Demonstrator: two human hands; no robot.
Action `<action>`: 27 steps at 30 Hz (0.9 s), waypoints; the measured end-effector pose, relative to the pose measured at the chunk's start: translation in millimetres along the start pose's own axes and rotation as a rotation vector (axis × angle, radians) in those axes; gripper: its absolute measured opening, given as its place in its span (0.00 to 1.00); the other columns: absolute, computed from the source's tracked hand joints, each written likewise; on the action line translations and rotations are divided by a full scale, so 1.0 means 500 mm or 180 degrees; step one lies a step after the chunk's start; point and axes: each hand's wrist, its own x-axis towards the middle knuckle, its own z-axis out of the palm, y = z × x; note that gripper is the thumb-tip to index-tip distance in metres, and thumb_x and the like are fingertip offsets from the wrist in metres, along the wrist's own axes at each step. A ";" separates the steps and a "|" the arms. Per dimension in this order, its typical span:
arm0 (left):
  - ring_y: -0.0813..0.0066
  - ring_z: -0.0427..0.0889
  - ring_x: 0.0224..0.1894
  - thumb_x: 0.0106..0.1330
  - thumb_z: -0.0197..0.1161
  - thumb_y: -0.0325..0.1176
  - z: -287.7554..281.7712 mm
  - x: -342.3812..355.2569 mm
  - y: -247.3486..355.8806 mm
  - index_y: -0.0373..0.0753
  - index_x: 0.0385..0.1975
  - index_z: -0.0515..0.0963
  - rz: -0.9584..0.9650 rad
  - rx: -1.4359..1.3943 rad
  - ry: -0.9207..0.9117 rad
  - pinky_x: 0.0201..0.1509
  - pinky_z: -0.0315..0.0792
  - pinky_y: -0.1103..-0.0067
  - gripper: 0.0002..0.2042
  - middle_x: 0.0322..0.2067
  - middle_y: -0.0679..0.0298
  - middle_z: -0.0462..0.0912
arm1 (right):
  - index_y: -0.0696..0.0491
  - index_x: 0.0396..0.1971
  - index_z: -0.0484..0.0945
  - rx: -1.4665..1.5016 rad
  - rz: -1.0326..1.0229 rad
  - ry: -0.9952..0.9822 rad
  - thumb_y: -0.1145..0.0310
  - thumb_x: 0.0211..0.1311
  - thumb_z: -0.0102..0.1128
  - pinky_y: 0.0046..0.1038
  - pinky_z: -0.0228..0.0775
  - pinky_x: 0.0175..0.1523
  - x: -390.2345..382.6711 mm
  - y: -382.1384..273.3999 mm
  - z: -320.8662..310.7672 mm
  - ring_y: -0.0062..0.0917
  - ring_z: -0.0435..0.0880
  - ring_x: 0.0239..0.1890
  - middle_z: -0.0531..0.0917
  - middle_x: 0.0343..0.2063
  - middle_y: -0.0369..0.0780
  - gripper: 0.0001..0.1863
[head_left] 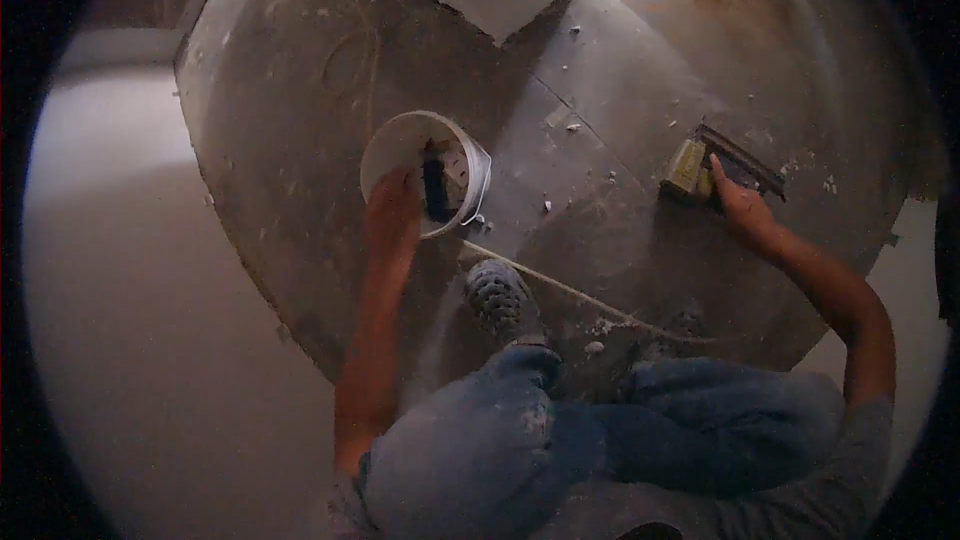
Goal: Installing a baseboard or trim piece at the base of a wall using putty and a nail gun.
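The jean-clad legs (460, 450) are on the near side of the white bucket (393, 148), the landmark. A grey shoe (497, 300) stands just nearer than the bucket, beside a pale cord (600, 307) running rightward from it. The left hand (393, 202) is at the bucket's near-left rim, fingers inside (their closure and any hold cannot be told). A dark blue object (436, 190) lies within the bucket. Well right of the bucket, the right hand (742, 205) extends one digit against a yellow block (685, 168), beside a dark long-edged tool (745, 160); whether it grips either cannot be told. Beyond the bucket stands a wall corner (500, 0).
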 end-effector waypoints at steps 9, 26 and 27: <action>0.53 0.78 0.48 0.68 0.50 0.38 0.057 0.090 0.030 0.37 0.44 0.77 -0.0185 0.0679 -0.1432 0.50 0.72 0.62 0.13 0.44 0.52 0.80 | 0.54 0.72 0.33 0.0005 0.0141 0.0136 0.82 0.52 0.54 0.41 0.75 0.36 0.001 0.048 0.049 0.46 0.82 0.37 0.79 0.44 0.51 0.51; 0.65 0.81 0.36 0.67 0.56 0.34 -0.001 0.052 -0.045 0.32 0.45 0.77 0.0401 -0.0416 -0.0866 0.42 0.75 0.72 0.13 0.38 0.56 0.82 | 0.58 0.70 0.32 0.0243 0.0318 0.0000 0.78 0.53 0.54 0.42 0.74 0.42 -0.011 0.010 0.001 0.47 0.81 0.38 0.80 0.38 0.54 0.49; 0.68 0.81 0.33 0.66 0.57 0.34 -0.073 0.054 0.000 0.32 0.45 0.77 -0.0532 -0.1583 -0.1047 0.40 0.75 0.74 0.13 0.36 0.58 0.82 | 0.58 0.70 0.32 0.0274 0.0328 -0.0001 0.78 0.53 0.54 0.42 0.74 0.42 -0.010 0.009 0.004 0.47 0.81 0.38 0.80 0.38 0.54 0.49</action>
